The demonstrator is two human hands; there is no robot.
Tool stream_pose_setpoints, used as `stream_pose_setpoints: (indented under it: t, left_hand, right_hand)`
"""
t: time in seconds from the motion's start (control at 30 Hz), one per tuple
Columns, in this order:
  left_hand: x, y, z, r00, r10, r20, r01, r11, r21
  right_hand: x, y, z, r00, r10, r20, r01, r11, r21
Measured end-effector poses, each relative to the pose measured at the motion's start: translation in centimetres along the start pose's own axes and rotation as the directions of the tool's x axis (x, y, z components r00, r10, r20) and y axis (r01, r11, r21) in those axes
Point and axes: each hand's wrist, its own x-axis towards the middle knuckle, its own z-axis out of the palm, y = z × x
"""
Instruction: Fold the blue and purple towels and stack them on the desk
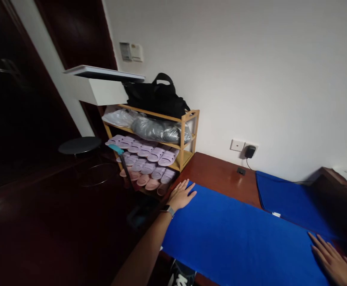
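Observation:
A bright blue cloth [235, 234] lies spread flat on a reddish-brown wooden table [215, 171]. My left hand [181, 195], with a watch [169, 209] on its wrist, rests on the cloth's far left corner, fingers spread. At the lower right, my right hand [330, 254] lies over the cloth's right edge, its fingers stretched out; part of it runs out of view. Neither hand grasps anything. Behind the right side sits a second blue cloth [289, 194], which looks folded, with a small white tag [276, 214] at its front edge.
Left of the table stands a wooden rack [188, 119] with several slippers [148, 153], plastic-wrapped bundles and a black bag [158, 95]. A round stool [80, 145] is farther left. A black plug adapter [250, 151] sits in the wall socket, its cable trailing behind the folded cloth.

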Motion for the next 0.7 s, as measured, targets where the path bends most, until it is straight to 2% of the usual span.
stream_pose_setpoints:
  t: [0.07, 0.13, 0.2, 0.27, 0.33, 0.4, 0.43, 0.5, 0.57, 0.63, 0.7]
  left_hand:
    - [-0.1, -0.2, 0.5, 0.999, 0.008, -0.033, -0.008, 1.0, -0.014]
    - [-0.3, -0.3, 1.1, 0.997, 0.019, -0.075, -0.02, 1.0, -0.017]
    - [-0.5, -0.3, 1.5, 0.995, 0.026, -0.099, -0.028, 0.999, -0.02]
    - [-0.7, -0.2, 1.7, 0.993, 0.03, -0.113, -0.032, 0.999, -0.023]
    - [-0.8, -0.1, 1.7, 0.991, 0.032, -0.133, -0.035, 0.999, -0.018]
    - [-0.9, 0.0, 1.5, 0.988, 0.034, -0.151, -0.035, 0.999, -0.004]
    - [-0.9, 0.0, 1.5, 0.988, 0.033, -0.154, -0.033, 0.999, 0.003]
    - [-0.9, 0.1, 1.4, 0.989, 0.027, -0.145, -0.026, 1.0, 0.011]
    - [-0.8, 0.0, 1.4, 0.991, 0.02, -0.132, -0.019, 1.0, 0.009]
    - [-0.6, -0.2, 1.5, 0.992, 0.023, -0.127, -0.023, 1.0, -0.001]
    - [-0.5, -0.3, 1.6, 0.991, 0.032, -0.131, -0.034, 0.999, -0.007]
  right_hand:
    - [1.2, -2.7, -0.6, 0.998, 0.067, -0.017, -0.068, 0.997, -0.022]
    - [2.7, -8.3, -1.1, 0.999, 0.024, -0.038, -0.025, 0.999, -0.024]
    - [4.1, -16.4, -1.0, 0.994, -0.106, -0.022, 0.106, 0.994, -0.009]
    - [5.0, -26.0, 0.0, 0.968, -0.246, 0.042, 0.244, 0.969, 0.037]
    - [5.3, -35.4, 1.5, 0.933, -0.34, 0.119, 0.332, 0.939, 0.085]
    - [5.2, -43.0, 3.2, 0.889, -0.402, 0.22, 0.381, 0.915, 0.131]
    - [5.2, -45.7, 4.0, 0.867, -0.417, 0.274, 0.39, 0.909, 0.148]
    - [5.1, -48.8, 5.3, 0.852, -0.394, 0.344, 0.359, 0.919, 0.163]
    - [5.0, -48.8, 5.9, 0.855, -0.359, 0.373, 0.325, 0.933, 0.154]
    - [4.7, -46.1, 5.9, 0.867, -0.327, 0.376, 0.303, 0.945, 0.122]
    - [4.1, -41.3, 5.3, 0.889, -0.276, 0.366, 0.268, 0.961, 0.073]
